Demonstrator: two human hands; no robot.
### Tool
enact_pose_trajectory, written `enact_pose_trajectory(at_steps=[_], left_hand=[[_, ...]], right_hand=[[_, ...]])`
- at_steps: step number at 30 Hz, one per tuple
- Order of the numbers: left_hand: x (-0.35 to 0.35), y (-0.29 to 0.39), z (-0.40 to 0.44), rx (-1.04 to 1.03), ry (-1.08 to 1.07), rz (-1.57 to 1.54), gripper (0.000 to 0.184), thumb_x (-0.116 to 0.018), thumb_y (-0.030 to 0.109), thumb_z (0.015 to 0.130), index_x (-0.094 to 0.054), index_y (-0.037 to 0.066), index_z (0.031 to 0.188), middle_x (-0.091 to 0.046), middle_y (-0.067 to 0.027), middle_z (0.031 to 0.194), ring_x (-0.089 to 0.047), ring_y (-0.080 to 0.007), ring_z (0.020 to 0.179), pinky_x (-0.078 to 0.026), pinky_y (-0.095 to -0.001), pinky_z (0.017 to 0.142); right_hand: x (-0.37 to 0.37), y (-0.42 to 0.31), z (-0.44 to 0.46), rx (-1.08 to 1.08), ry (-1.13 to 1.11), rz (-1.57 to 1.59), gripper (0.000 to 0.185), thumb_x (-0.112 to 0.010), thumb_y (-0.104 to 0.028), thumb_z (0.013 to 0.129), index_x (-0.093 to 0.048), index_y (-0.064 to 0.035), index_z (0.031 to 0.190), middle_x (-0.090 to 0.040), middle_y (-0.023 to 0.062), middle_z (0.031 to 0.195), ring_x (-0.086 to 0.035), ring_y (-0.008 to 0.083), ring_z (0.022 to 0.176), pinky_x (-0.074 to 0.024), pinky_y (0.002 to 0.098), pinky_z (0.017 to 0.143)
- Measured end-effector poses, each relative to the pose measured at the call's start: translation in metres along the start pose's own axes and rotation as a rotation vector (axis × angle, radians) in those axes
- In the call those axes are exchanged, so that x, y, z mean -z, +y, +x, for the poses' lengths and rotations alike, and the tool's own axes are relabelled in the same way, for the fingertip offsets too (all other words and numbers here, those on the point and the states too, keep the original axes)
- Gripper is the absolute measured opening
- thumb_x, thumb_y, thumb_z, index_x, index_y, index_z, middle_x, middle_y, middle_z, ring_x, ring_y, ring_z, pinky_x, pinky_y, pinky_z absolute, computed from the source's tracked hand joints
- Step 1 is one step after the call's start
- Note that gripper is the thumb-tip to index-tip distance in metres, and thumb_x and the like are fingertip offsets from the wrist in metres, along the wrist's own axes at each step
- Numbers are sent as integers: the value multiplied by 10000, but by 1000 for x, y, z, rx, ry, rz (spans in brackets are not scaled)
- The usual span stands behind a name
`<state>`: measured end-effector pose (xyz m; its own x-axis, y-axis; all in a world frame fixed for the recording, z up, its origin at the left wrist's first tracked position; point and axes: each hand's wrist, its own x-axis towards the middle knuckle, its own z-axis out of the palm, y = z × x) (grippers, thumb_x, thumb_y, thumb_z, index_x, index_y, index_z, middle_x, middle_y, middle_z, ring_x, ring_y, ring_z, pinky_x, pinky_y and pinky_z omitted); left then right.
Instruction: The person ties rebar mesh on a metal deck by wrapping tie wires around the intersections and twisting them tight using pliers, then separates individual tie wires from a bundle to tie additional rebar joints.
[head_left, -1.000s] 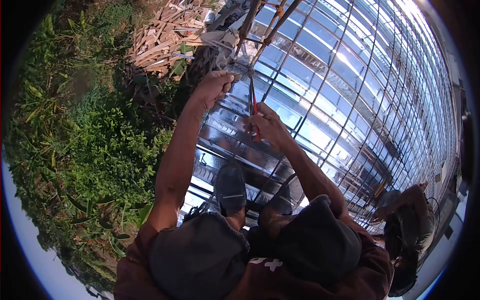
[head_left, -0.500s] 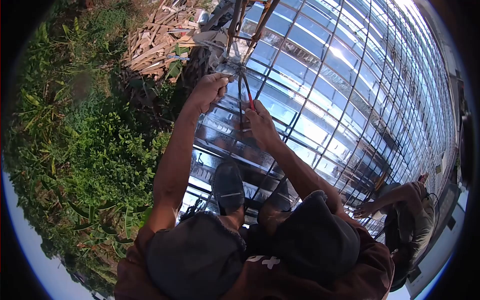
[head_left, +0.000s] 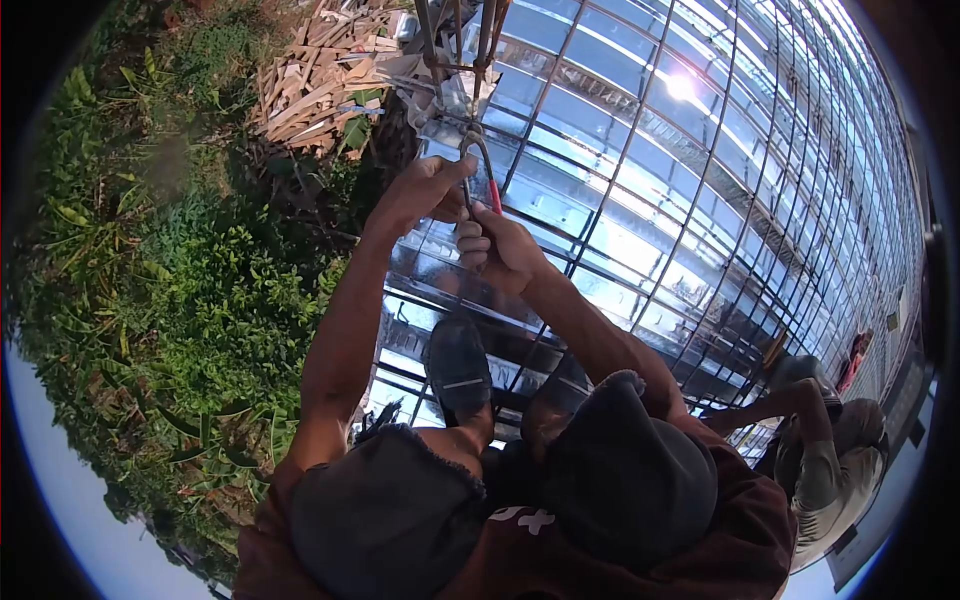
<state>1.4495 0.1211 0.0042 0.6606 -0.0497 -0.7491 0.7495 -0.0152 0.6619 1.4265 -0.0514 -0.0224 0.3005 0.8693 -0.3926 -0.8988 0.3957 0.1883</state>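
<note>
My right hand (head_left: pixel 492 245) is closed round the handles of red-handled pincers (head_left: pixel 494 190), whose jaws point up and away from me near the foot of upright rusty bars. Just left of the tool, my left hand (head_left: pixel 428 190) is closed in a pinch beside the jaws; what its fingers hold is too small to make out. Beneath both hands lies a grid of dark rebar (head_left: pixel 606 200) over shiny metal sheets.
Upright rebar (head_left: pixel 480 60) rises at the top. Broken wood (head_left: pixel 320 90) lies at upper left, green plants (head_left: pixel 220 300) along the left. My shod feet (head_left: pixel 458 365) rest on the sheets. Another person (head_left: pixel 825 450) crouches at lower right.
The pincers and my right hand have moved left, close to my left hand. The pincers' handles were spread wider half a second ago. The other person has shifted slightly right.
</note>
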Motion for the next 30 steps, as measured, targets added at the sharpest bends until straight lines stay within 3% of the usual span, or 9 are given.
enact_pose_trajectory(at_steps=[4, 8, 10, 14, 19, 22, 23, 26, 30], left_hand=[[-31, -10, 15, 136, -295, -741, 378, -549, 366, 873, -556, 0, 965, -615, -115, 758, -626, -211, 671, -554, -390, 759], [-45, -12, 21, 8, -260, -668, 309, -494, 234, 867, -521, -29, 1027, -581, -124, 709, -612, -229, 629, -558, -442, 736], [-56, -10, 28, 57, -73, -534, 311, -462, 160, 835, -486, -38, 1074, -551, -115, 683, -585, -225, 564, -565, -451, 679], [-83, -3, 48, 104, 204, -392, 265, -466, 179, 819, -541, -75, 809, -553, -101, 629, -669, -287, 679, -450, -349, 441], [-94, -12, 52, 22, 427, -50, 403, -507, 233, 793, -577, -164, 805, -629, -308, 784, -663, -352, 697, -516, -423, 630], [-85, -3, 36, -1, 392, 103, 499, -606, 364, 773, -592, -124, 671, -628, -251, 674, -665, -312, 652, -511, -400, 581], [-75, -6, 27, -92, 324, 50, 468, -699, 438, 752, -533, 32, 588, -527, -55, 526, -509, -123, 448, -391, -284, 399], [-43, -9, 14, -85, 95, -99, 456, -708, 454, 776, -588, 15, 746, -605, -80, 652, -568, -123, 524, -447, -243, 444], [-37, -12, 17, 68, -59, -382, 438, -680, 396, 817, -578, -12, 939, -657, -131, 847, -644, -162, 666, -529, -271, 550]], right_hand=[[-5, 7, 3, -32, -205, 440, 231, -441, -273, 988, -521, -72, 907, -442, -69, 693, -405, 22, 568, -339, 147, 478], [-2, 2, -5, -59, -92, 342, 202, -571, -299, 923, -548, -98, 915, -472, -49, 700, -432, 53, 560, -404, 193, 496], [-15, -7, -21, 19, 278, -337, 354, -606, -462, 866, -573, -111, 844, -471, -59, 662, -438, 45, 548, -432, 223, 499], [-23, -45, -44, -104, 383, -625, 399, -611, -481, 842, -571, -88, 897, -512, -27, 708, -507, 85, 614, -482, 277, 613], [-24, -50, -41, -117, 563, -1115, 260, -433, -276, 924, -528, -50, 837, -524, 9, 790, -507, 129, 669, -454, 295, 537], [-20, -28, -29, -38, 741, -1232, 298, -392, -279, 953, -514, -50, 806, -516, 11, 763, -496, 124, 647, -432, 284, 539], [-22, -22, -25, -50, 714, -1111, 271, -385, -260, 971, -506, -41, 865, -507, 35, 710, -486, 116, 577, -403, 246, 515], [-26, -4, -17, -25, 317, -193, 321, -380, -339, 991, -497, -70, 860, -447, -11, 677, -387, 87, 531, -334, 229, 459], [-4, 4, -13, -61, 152, -16, 308, -411, -379, 982, -483, -101, 870, -382, -49, 656, -321, 51, 524, -278, 195, 440]])
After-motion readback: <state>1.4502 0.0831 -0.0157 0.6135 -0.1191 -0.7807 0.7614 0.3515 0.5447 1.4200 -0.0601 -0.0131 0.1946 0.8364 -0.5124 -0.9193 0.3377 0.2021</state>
